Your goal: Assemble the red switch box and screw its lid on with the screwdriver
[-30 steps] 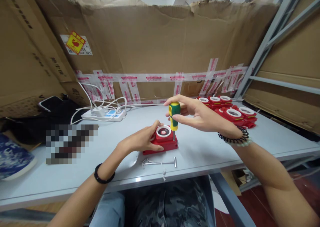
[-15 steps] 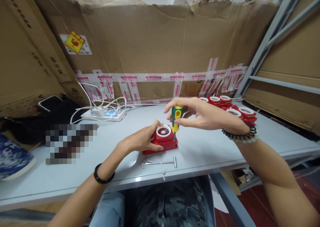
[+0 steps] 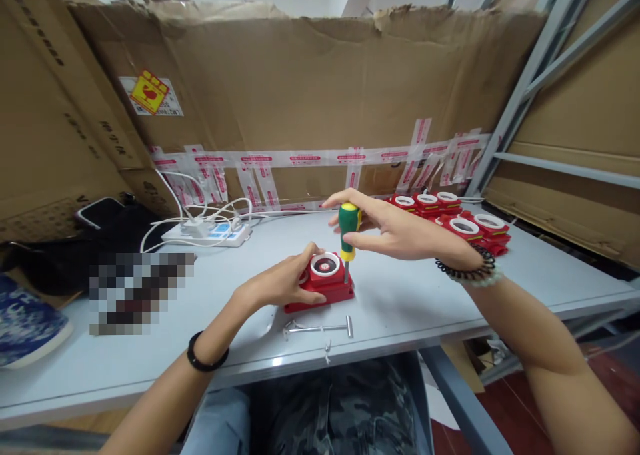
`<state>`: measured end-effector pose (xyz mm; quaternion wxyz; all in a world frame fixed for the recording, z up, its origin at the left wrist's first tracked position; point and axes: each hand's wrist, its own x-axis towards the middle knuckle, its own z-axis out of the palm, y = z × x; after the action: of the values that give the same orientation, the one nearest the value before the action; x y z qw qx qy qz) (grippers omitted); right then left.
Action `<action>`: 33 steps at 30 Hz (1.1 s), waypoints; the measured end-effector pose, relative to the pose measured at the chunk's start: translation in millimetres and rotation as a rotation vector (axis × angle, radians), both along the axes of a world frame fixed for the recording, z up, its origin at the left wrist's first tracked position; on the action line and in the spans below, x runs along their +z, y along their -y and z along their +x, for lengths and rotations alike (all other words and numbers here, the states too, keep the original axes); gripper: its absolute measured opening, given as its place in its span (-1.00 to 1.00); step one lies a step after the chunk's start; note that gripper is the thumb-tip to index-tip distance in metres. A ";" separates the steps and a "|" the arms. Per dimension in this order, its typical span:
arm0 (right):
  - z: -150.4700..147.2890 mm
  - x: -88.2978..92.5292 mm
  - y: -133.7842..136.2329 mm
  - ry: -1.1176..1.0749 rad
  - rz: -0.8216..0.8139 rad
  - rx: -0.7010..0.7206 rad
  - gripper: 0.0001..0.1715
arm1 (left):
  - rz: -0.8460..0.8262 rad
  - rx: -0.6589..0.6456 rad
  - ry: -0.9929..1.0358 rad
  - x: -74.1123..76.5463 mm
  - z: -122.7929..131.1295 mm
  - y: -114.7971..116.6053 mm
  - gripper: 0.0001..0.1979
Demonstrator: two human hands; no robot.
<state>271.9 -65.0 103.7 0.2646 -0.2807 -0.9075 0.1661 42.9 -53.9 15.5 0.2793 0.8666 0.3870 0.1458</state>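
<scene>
A red device (image 3: pixel 330 288) with a white ring on top lies on the table near its front edge. My left hand (image 3: pixel 283 278) is wrapped round its left part, thumb along the front side. My right hand (image 3: pixel 385 227) holds a green and yellow screwdriver (image 3: pixel 349 221) by its handle, between thumb and fingers. The screwdriver stands nearly upright, its shaft reaching down to the device's right end; the very tip is hard to see. A metal T-shaped tool (image 3: pixel 320 327) lies just in front of the device.
Several red devices (image 3: pixel 465 226) with white rings stand at the back right. A white power strip (image 3: pixel 230 233) with tangled cables is at the back left. Black cloth, a phone and a blue-white shoe (image 3: pixel 30 321) sit at the left. Cardboard (image 3: pixel 300 81) walls the back.
The screwdriver handle has turned, showing more green and less yellow at the front. My right hand's fingers have shifted with it. My left hand stays on the red device.
</scene>
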 end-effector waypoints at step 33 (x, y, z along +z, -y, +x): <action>-31.4 -34.7 -2.2 -0.263 0.248 -0.481 -0.81 | -0.017 0.044 0.021 -1.1 0.8 -1.7 -0.48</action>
<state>240.5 -62.8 69.0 0.4440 -0.4291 -0.7863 0.0214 43.7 -52.2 14.4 0.2873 0.8539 0.4044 0.1576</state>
